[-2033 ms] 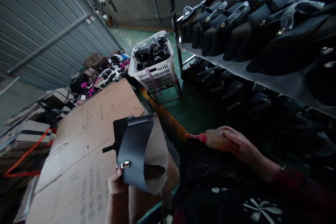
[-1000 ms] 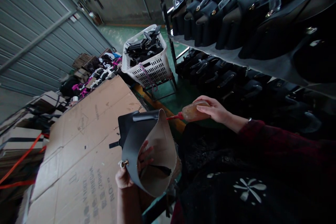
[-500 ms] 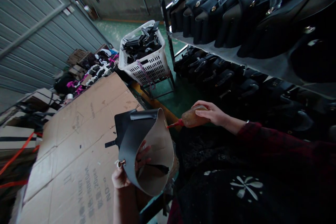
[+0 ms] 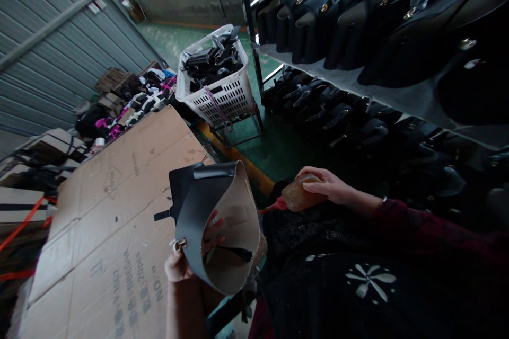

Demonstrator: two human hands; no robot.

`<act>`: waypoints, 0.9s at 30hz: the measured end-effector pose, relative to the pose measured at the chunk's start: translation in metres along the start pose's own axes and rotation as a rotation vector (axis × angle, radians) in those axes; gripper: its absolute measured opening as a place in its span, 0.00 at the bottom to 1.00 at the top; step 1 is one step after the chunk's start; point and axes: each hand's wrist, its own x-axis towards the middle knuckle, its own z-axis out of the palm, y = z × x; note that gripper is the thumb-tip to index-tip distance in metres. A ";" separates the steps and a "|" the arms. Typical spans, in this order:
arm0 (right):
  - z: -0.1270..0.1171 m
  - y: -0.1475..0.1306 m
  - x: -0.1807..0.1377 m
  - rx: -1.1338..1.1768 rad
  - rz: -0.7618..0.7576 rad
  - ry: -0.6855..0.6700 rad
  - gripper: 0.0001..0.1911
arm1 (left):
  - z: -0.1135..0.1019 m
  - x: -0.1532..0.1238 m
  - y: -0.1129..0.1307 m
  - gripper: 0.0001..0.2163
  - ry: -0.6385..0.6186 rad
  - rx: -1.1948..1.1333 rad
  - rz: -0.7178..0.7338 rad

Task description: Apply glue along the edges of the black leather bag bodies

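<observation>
A black leather bag piece [image 4: 195,222], bent into a loop with its beige lining facing me, stands at the table's near edge. My left hand [image 4: 178,265] grips it from below, with the thumb outside near a metal clasp [image 4: 181,244] and the fingers spread inside the loop. In my right hand [image 4: 324,188] is a squeeze bottle [image 4: 300,194] of amber liquid, lying on its side. Its red nozzle [image 4: 274,205] points left at the edge of the bag piece, close to the rim; whether it touches I cannot tell.
Flattened cardboard [image 4: 99,212] covers the table at left. A white plastic basket [image 4: 222,98] of black pieces stands beyond it. At right, a rack shelf [image 4: 338,78] carries rows of black bags. Boxes and scraps [image 4: 131,111] pile up along the metal wall.
The bottle in my right hand has moved right and slightly down, its nozzle lower along the bag piece's edge. My left hand keeps its hold; the view has shifted slightly.
</observation>
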 end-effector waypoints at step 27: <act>0.020 0.020 -0.026 0.146 0.156 -0.007 0.21 | 0.005 0.002 0.001 0.31 0.096 0.063 -0.032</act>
